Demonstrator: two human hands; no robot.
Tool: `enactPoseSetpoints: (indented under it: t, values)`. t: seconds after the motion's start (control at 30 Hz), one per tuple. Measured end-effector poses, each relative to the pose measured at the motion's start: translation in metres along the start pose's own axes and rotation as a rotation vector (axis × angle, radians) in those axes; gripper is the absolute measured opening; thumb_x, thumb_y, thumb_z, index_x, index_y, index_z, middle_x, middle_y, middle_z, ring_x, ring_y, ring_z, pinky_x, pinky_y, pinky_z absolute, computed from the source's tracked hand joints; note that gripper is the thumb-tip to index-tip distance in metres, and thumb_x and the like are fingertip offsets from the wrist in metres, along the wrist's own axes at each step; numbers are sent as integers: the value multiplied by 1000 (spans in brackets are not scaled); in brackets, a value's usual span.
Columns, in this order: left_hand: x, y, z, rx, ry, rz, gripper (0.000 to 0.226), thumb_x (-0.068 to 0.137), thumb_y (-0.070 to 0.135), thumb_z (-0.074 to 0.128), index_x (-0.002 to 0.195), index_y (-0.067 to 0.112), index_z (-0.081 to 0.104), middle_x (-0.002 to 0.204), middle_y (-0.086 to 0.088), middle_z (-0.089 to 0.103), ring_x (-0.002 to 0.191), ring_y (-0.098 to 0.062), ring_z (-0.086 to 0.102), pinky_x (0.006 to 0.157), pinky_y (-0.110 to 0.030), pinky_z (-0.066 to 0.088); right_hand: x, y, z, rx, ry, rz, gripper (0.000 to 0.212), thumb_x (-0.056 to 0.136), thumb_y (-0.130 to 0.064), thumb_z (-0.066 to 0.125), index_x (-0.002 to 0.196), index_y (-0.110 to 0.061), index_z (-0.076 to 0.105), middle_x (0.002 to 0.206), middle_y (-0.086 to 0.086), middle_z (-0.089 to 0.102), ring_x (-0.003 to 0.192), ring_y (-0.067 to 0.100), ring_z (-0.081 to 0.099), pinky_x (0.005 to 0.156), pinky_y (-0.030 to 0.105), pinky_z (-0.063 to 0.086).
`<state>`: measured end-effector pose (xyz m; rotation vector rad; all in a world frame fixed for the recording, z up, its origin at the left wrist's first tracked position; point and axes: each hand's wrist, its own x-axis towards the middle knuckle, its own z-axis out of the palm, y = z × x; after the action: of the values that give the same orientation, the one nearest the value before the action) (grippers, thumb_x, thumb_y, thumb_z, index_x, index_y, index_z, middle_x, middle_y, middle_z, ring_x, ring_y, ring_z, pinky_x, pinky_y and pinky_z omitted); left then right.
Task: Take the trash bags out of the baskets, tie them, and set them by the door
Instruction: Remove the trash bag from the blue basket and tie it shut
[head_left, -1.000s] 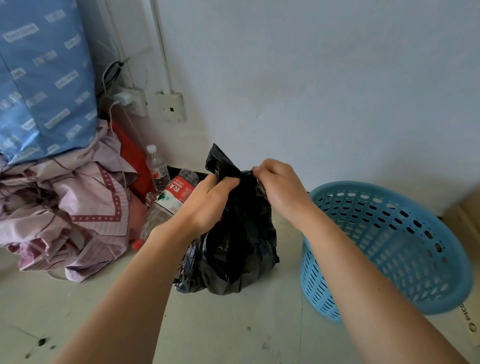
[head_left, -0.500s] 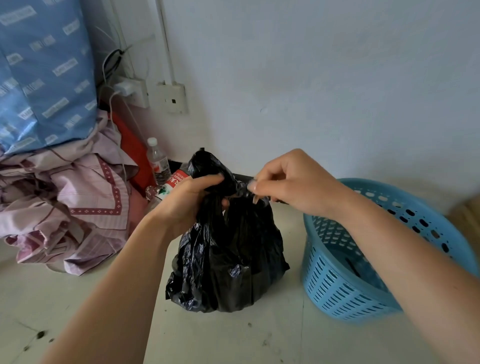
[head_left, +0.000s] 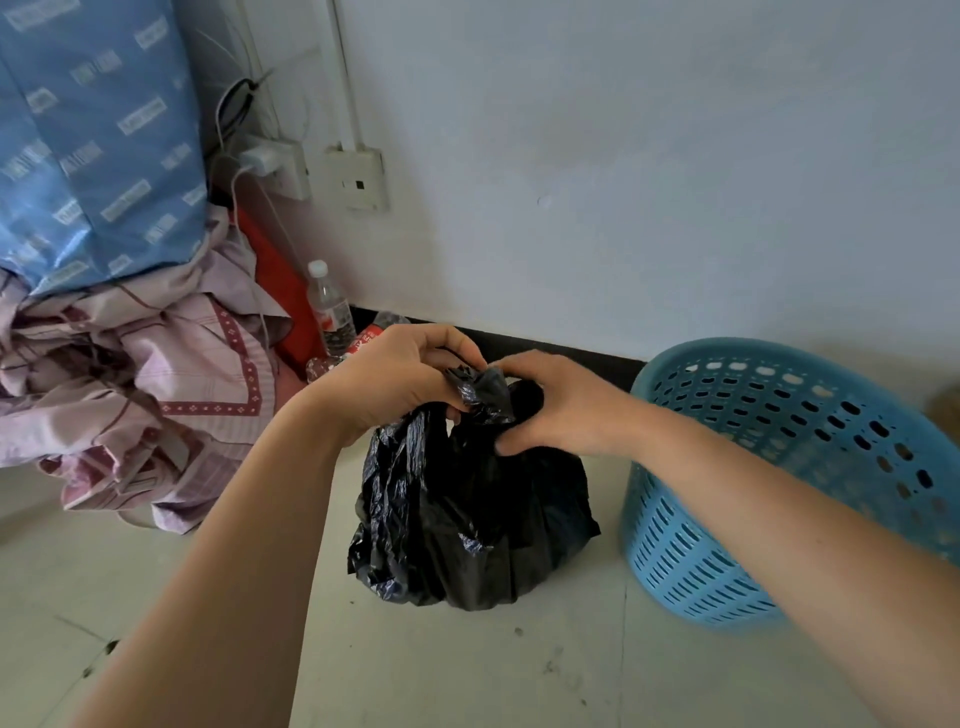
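Observation:
A full black trash bag (head_left: 472, 519) stands on the pale floor in front of the wall. My left hand (head_left: 395, 379) grips the bunched top of the bag from the left. My right hand (head_left: 561, 405) grips the same gathered top from the right, fingers curled into the plastic. The two hands almost touch above the bag. A blue perforated plastic basket (head_left: 779, 467) stands just right of the bag, behind my right forearm; no bag shows inside it.
A heap of pink patterned cloth (head_left: 145, 395) lies at the left under a blue patterned fabric (head_left: 98, 145). Clear plastic bottles (head_left: 330, 312) stand by the wall near a red object (head_left: 275, 291). Wall sockets with cables (head_left: 311, 166) sit above them.
My hands have drawn together over the bag's top, the right one dropping from a pinch to a grip on the bunched plastic. The view has shifted slightly.

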<state>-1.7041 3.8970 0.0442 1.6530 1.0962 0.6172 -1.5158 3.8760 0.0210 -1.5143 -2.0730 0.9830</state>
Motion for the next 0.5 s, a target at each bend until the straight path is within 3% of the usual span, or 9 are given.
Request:
enactPoseSetpoints:
  t: [0.1,0.2,0.3,0.4,0.5]
  values:
    - [0,2,-2,118,27,-2,21,77,-13,65,91,2,63,78,-11,71,60,-17,64,68,-22,57,6,5,16,80,118,-23,17,71,-16,78,76,-24,63,73,-9,63,72,7,57,70,26,46]
    - [-1,-3,-4,276,109,22,18,76,-7,69,82,9,68,77,-2,73,59,-10,65,65,-14,53,5,7,23,78,198,-18,33,74,-20,76,60,-20,47,53,-10,43,50,3,37,49,18,27]
    - [-2,-13,-4,385,196,64,18,74,0,73,75,18,71,74,9,70,68,-8,66,68,-15,50,2,3,29,121,139,4,31,76,-14,72,61,-17,46,56,-7,42,51,5,38,53,22,30]
    - [-1,-22,0,422,295,100,22,73,-1,70,72,20,70,73,11,68,64,1,60,64,-16,47,3,4,32,243,66,51,18,74,-12,69,73,-1,56,65,4,50,62,13,49,63,32,36]
    - [0,-29,1,279,396,119,28,72,-9,66,69,19,69,74,6,72,66,-9,68,64,-26,57,2,7,31,492,-20,156,32,69,-27,64,79,4,61,74,12,55,72,23,54,71,34,38]
